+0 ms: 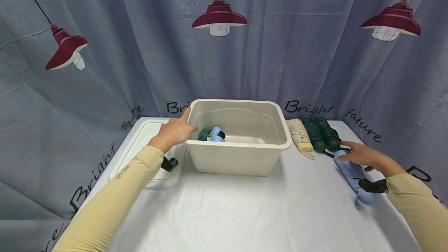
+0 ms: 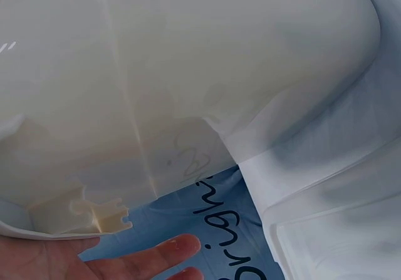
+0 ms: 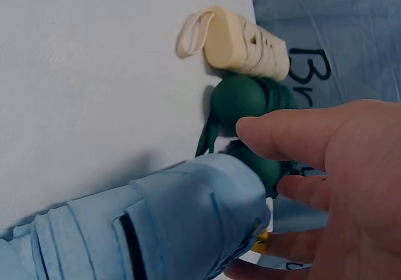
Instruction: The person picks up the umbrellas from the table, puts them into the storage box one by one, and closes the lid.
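Observation:
A beige plastic storage box (image 1: 238, 158) stands mid-table. Inside, at its left end, lie a light blue folded umbrella (image 1: 217, 134) and a dark green one (image 1: 204, 134), partly hidden by the front wall. My left hand (image 1: 175, 130) is at the box's left rim, fingers extended; the left wrist view shows these fingers (image 2: 150, 258) just past the rim. On the right lies another light blue folded umbrella (image 1: 353, 172). Over its far end is my right hand (image 1: 367, 156), fingers (image 3: 288, 133) spread and not closed round it. Two dark green folded umbrellas (image 3: 238, 101) lie just beyond.
A cream folded umbrella (image 1: 300, 134) lies between the box and the green pair. Left of the box, a white lid (image 1: 140, 143) rests flat on the white-covered table (image 1: 238, 213). A blue-grey curtain (image 1: 157, 49) with printed lamps hangs behind.

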Demonstrator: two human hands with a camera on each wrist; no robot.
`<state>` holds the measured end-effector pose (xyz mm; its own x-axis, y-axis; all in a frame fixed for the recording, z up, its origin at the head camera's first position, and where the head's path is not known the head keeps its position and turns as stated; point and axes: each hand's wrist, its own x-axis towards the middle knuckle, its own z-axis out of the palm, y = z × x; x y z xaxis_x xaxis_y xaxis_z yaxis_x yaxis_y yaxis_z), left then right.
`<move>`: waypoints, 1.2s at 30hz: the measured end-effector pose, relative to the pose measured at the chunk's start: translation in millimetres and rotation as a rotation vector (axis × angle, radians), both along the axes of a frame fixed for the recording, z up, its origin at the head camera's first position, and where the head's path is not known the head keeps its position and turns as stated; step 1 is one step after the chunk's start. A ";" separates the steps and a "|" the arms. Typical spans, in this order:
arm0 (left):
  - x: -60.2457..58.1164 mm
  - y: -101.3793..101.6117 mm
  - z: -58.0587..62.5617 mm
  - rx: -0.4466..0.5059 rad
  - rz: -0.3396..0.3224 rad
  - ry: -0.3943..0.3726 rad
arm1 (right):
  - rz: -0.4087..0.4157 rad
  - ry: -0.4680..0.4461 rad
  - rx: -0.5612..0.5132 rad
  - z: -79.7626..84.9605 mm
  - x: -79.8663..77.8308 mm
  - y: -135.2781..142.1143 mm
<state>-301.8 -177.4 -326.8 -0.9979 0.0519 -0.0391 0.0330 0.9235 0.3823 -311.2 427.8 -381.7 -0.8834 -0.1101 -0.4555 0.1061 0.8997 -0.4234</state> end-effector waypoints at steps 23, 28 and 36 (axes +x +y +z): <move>-1.2 -0.9 -0.9 0.003 0.000 0.005 | -0.024 -0.091 -0.012 -16.6 1.7 5.2; -1.6 -0.9 -1.3 0.009 0.003 0.003 | -0.024 -0.082 0.026 -18.3 2.5 3.6; -1.0 -0.5 -1.1 0.010 0.008 -0.003 | 0.000 -0.044 0.042 -18.9 6.0 0.5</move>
<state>-302.8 -177.9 -327.8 -0.9982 0.0439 -0.0414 0.0242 0.9197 0.3919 -305.3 428.3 -400.6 -0.8622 -0.0904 -0.4985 0.1239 0.9165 -0.3804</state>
